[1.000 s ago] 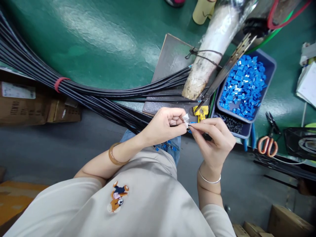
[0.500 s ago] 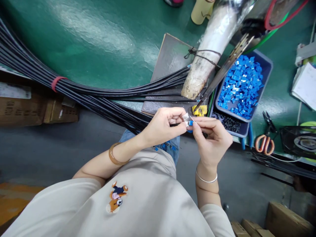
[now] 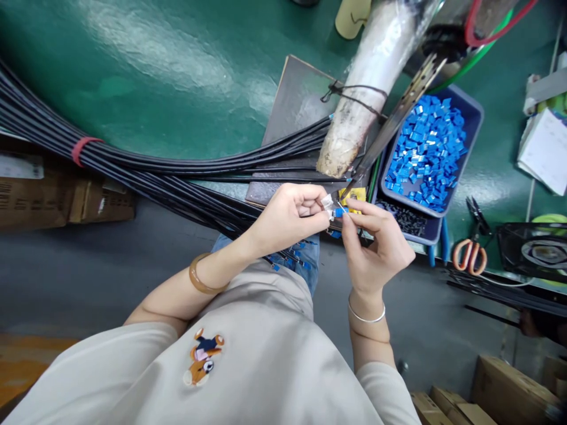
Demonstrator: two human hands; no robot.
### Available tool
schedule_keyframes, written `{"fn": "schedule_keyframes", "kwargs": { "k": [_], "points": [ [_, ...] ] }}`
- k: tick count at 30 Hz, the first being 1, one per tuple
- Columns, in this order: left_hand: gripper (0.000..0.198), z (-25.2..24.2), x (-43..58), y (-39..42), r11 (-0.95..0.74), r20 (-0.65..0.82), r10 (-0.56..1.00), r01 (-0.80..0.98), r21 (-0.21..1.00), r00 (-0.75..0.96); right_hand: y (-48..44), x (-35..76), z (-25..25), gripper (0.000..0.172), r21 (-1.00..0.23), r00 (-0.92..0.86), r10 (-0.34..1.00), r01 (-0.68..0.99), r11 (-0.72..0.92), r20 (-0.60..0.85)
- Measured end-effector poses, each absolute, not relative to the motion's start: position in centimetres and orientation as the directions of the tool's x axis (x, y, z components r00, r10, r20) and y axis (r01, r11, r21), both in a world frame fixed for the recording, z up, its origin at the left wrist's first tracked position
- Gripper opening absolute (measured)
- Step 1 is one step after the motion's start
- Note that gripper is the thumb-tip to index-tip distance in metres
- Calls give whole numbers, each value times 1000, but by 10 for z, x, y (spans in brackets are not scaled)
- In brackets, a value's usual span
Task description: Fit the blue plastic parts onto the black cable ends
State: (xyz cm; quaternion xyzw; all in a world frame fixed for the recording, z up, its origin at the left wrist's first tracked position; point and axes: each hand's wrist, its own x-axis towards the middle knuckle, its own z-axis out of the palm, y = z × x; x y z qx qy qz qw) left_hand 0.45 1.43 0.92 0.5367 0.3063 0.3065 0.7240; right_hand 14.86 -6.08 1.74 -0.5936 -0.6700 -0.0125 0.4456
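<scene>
My left hand [image 3: 295, 213] is closed in a pinch around the end of a black cable, mostly hidden by the fingers. A whitish tag or wrap [image 3: 327, 203] sticks out past its fingertips. Just beyond the thumb, a small blue connector [image 3: 340, 212] shows at the cable's end, between both hands. My right hand [image 3: 376, 241] pinches a thin white wire [image 3: 342, 206] beside the connector, thumb against forefinger. Whether its fingertips also touch the connector, I cannot tell. More cable ends with blue connectors [image 3: 305, 264] hang over my lap.
Bundled black cables [image 3: 146, 154], tied by a red band [image 3: 84, 147], run along the green table [image 3: 186, 112]. A wrapped tube [image 3: 354, 118] slants above a dark board [image 3: 290, 100]. Right are a bin [image 3: 473, 121] of blue connectors, a tray [image 3: 425, 239] of black parts and scissors [image 3: 469, 256].
The view has shifted slightly. The blue connector shows more between my hands, as the right fingertips sit a little farther from the left ones. More blue connectors show over my lap.
</scene>
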Motion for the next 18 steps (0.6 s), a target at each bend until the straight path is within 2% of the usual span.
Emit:
{"fn": "schedule_keyframes", "kwargs": {
  "k": [9, 18],
  "points": [
    [5, 8, 5, 15, 264, -146, 782, -109, 958, 606, -61, 149, 13, 19, -428, 61, 772, 858, 283, 633],
    [10, 13, 9, 14, 249, -127, 801, -133, 959, 585, -63, 149, 10, 15, -534, 142, 796, 807, 251, 589]
  ]
}}
